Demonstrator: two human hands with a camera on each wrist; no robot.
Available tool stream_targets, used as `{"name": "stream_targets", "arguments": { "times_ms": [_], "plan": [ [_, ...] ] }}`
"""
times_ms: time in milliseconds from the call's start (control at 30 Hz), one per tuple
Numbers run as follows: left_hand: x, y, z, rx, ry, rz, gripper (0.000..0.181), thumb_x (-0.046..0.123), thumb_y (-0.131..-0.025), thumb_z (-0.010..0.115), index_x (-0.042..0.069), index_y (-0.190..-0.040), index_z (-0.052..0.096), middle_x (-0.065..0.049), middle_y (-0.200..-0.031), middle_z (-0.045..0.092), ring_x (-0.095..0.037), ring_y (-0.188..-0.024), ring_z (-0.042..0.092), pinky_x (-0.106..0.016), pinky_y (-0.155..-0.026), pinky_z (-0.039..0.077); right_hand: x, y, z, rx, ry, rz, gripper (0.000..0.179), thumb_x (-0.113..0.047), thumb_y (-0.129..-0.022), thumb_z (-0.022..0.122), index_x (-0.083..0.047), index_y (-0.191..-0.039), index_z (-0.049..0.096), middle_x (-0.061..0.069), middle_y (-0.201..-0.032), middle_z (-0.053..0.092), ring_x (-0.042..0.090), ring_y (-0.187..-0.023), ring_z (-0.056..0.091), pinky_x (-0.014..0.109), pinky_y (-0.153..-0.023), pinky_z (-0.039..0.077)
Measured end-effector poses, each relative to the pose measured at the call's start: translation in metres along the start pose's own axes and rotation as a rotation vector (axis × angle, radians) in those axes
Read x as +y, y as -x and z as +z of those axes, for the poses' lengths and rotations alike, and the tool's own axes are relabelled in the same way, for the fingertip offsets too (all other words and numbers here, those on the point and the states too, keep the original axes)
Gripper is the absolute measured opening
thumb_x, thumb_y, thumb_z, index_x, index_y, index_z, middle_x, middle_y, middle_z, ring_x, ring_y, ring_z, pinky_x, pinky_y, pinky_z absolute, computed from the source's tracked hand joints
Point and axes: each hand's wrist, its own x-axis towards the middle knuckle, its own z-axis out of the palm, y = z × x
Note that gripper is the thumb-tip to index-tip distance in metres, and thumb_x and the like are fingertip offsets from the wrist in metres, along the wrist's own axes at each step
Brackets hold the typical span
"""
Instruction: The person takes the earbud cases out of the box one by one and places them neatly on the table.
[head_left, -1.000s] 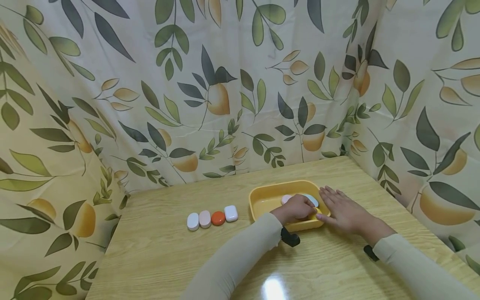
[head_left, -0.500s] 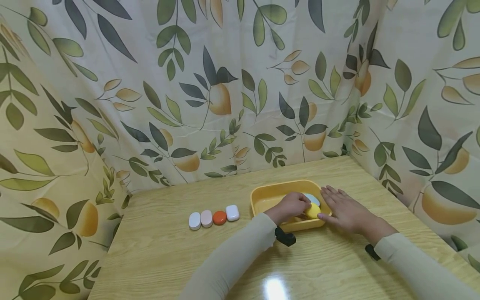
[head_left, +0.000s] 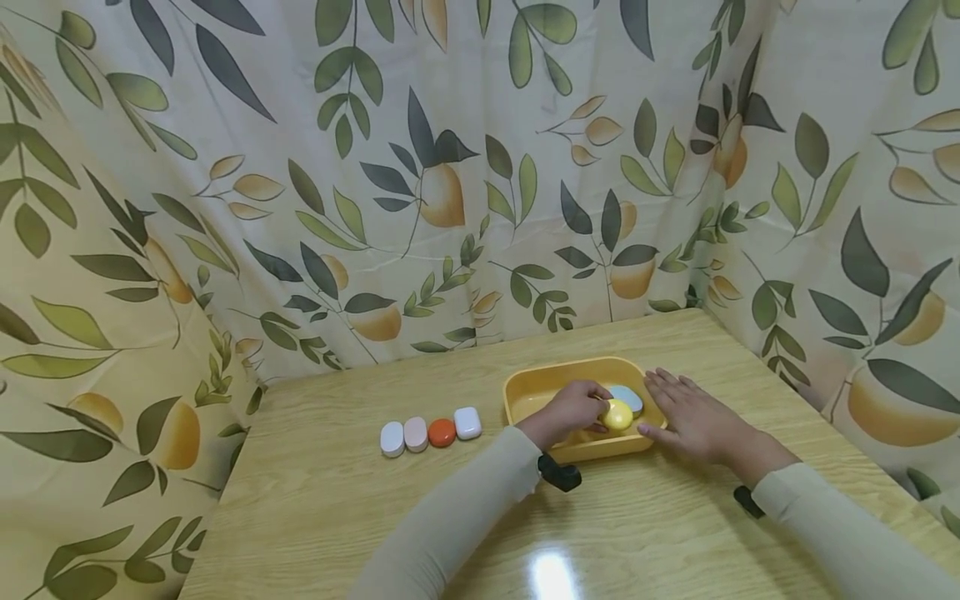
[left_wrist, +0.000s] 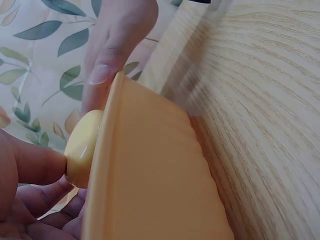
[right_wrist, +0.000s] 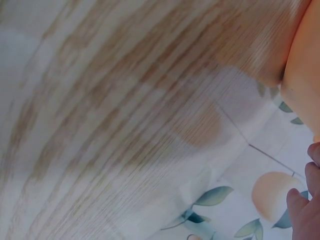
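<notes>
My left hand [head_left: 572,408] reaches over the near side of a yellow tray [head_left: 540,365] and pinches a small, glossy yellow rounded disc [head_left: 618,414] between thumb and fingers. In the left wrist view the disc [left_wrist: 82,150] shows at the tray's rim, with the thumb pressed on its edge. Inside the tray, a pale blue rounded piece [head_left: 628,397] lies just beyond the disc. My right hand [head_left: 693,419] rests along the tray's right end with its fingers straight. Its fingers [right_wrist: 306,195] appear at the edge of the right wrist view beside the tray wall [right_wrist: 306,75].
Left of the tray, a row stands on the wooden table [head_left: 315,508]: a white oval piece [head_left: 392,438], a pale pink oval [head_left: 416,434], an orange-red round one [head_left: 442,432] and a white square one [head_left: 467,423]. A leaf-patterned curtain [head_left: 480,167] hangs behind.
My left hand has drawn back slightly left, lifting the yellow disc into fuller view. More of the pale blue piece shows. The right hand stays at the tray's end.
</notes>
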Motion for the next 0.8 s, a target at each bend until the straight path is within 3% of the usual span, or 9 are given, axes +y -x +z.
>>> {"name": "stream_targets", "arguments": {
  "times_ms": [300, 600, 800],
  "plan": [
    [-0.004, 0.005, -0.014, -0.013, 0.047, 0.015, 0.013, -0.003, -0.095, 0.055, -0.003, -0.104, 0.064, -0.008, -0.091, 0.059, -0.021, -0.076, 0.064, -0.039, -0.070, 0.059, 0.000, -0.001, 0.000, -0.010, 0.004, 0.009, 0.086, -0.058, -0.098, 0.043, 0.011, -0.147, 0.027, 0.026, -0.153, 0.025, 0.043, -0.142, 0.017, 0.060, -0.112, 0.017],
    [-0.006, 0.015, -0.036, 0.013, 0.077, 0.012, 0.010, 0.001, -0.097, 0.057, -0.001, -0.102, 0.065, -0.008, -0.093, 0.060, -0.023, -0.078, 0.065, -0.039, -0.071, 0.059, -0.002, -0.004, 0.002, -0.026, -0.007, 0.009, 0.086, -0.056, -0.098, 0.046, 0.011, -0.147, 0.026, 0.027, -0.153, 0.025, 0.044, -0.142, 0.017, 0.061, -0.112, 0.017],
    [-0.012, 0.015, -0.045, 0.012, 0.117, 0.052, 0.011, 0.000, -0.097, 0.055, -0.001, -0.103, 0.064, -0.005, -0.098, 0.061, -0.022, -0.078, 0.066, -0.036, -0.069, 0.059, -0.002, -0.003, -0.002, -0.019, -0.011, 0.011, 0.088, -0.059, -0.097, 0.045, 0.012, -0.147, 0.026, 0.028, -0.153, 0.024, 0.045, -0.141, 0.017, 0.061, -0.111, 0.017]
  ]
}}
